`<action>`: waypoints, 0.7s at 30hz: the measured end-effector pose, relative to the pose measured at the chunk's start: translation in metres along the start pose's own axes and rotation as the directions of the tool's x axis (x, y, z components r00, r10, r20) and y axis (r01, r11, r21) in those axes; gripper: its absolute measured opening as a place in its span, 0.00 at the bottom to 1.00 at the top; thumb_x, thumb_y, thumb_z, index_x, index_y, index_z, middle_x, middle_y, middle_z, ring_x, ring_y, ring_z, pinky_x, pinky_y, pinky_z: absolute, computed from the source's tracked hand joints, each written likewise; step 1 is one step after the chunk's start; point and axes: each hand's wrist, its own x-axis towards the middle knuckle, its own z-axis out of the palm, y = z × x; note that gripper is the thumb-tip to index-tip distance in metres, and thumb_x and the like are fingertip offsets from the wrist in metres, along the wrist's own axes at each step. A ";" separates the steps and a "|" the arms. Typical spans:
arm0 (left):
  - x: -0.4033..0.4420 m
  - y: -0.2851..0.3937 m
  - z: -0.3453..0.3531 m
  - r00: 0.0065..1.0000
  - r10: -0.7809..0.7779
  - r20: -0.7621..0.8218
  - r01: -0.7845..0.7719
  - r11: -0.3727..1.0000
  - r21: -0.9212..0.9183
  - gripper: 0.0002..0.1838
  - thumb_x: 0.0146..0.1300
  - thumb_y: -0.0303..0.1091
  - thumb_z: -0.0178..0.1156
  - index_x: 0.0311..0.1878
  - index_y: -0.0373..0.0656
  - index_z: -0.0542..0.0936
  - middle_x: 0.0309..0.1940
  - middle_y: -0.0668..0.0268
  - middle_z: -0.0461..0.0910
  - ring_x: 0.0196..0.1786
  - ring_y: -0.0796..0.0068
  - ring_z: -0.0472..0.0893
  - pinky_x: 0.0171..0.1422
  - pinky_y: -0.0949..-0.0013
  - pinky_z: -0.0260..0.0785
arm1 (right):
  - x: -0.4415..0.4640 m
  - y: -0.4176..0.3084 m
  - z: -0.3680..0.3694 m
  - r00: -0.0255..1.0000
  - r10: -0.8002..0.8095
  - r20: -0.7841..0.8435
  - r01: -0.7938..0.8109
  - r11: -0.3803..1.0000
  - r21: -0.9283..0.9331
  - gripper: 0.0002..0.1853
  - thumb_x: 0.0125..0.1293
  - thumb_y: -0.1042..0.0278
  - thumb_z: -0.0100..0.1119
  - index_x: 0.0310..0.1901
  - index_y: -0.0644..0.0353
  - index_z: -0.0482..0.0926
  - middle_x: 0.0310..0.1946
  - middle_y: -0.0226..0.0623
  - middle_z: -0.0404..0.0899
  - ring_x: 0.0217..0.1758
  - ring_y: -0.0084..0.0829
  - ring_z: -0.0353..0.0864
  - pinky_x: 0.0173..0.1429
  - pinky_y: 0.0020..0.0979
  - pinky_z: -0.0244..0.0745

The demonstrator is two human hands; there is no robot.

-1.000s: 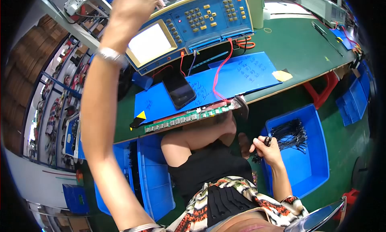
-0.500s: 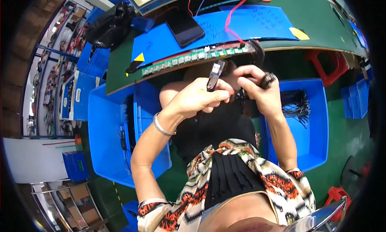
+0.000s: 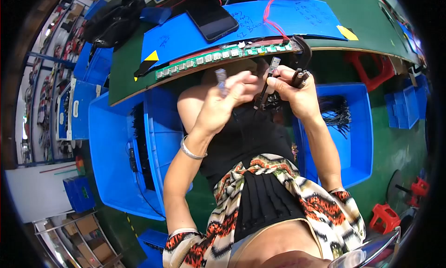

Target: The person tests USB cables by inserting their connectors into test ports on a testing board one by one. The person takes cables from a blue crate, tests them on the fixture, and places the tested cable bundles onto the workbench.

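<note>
Raised in front of my lap, my left hand point(image 3: 218, 107) is closed on a USB plug point(image 3: 220, 78), which is smeared by motion along with the fingertips. My right hand point(image 3: 302, 98) pinches a black USB cable between thumb and forefinger, its metal USB plug point(image 3: 274, 64) pointing up. Several black cable ends point(image 3: 300, 77) stick out between the other fingers of that hand. The two hands are slightly apart. A green circuit board strip point(image 3: 223, 57) with a row of ports runs along the table edge just beyond them.
A phone point(image 3: 213, 21) lies on a blue sheet point(image 3: 288, 24) on the green table point(image 3: 123, 80). A black clamp point(image 3: 304, 54) grips the table edge. Blue bins stand on both sides: the right bin point(image 3: 360, 142) holds black cables point(image 3: 335, 112), the left bin point(image 3: 109, 175) holds dark cables too.
My left hand has moved slightly left, away from my right. A USB plug now stands upright in my right hand's pinch. The whole view has shifted a little.
</note>
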 end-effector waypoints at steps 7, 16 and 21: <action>0.004 0.010 0.004 0.989 0.009 0.145 -0.015 0.999 0.044 0.16 0.60 0.31 0.52 0.50 0.33 0.71 0.37 0.71 0.69 0.20 0.89 0.57 0.20 0.84 0.46 | 0.012 0.020 -0.002 0.919 0.250 0.306 -0.292 0.951 0.100 0.04 0.48 0.76 0.63 0.25 0.63 0.76 0.13 0.19 0.63 0.14 0.10 0.54 0.17 0.18 0.44; 0.007 0.003 -0.006 0.989 0.148 -0.019 -0.149 0.979 -0.142 0.07 0.57 0.29 0.56 0.36 0.39 0.70 0.29 0.60 0.77 0.16 0.89 0.61 0.18 0.84 0.50 | -0.004 0.027 0.017 0.877 0.322 0.357 -0.388 0.912 0.130 0.08 0.51 0.70 0.62 0.33 0.63 0.78 0.17 0.23 0.70 0.15 0.11 0.55 0.18 0.17 0.47; 0.012 0.023 -0.026 0.924 0.174 -0.341 -0.258 0.941 -0.217 0.07 0.58 0.32 0.56 0.32 0.38 0.73 0.22 0.62 0.77 0.12 0.91 0.56 0.15 0.84 0.47 | -0.026 0.020 -0.004 0.814 0.373 0.445 -0.294 0.926 -0.237 0.15 0.52 0.74 0.60 0.14 0.63 0.66 0.21 0.32 0.78 0.24 0.12 0.68 0.30 0.19 0.64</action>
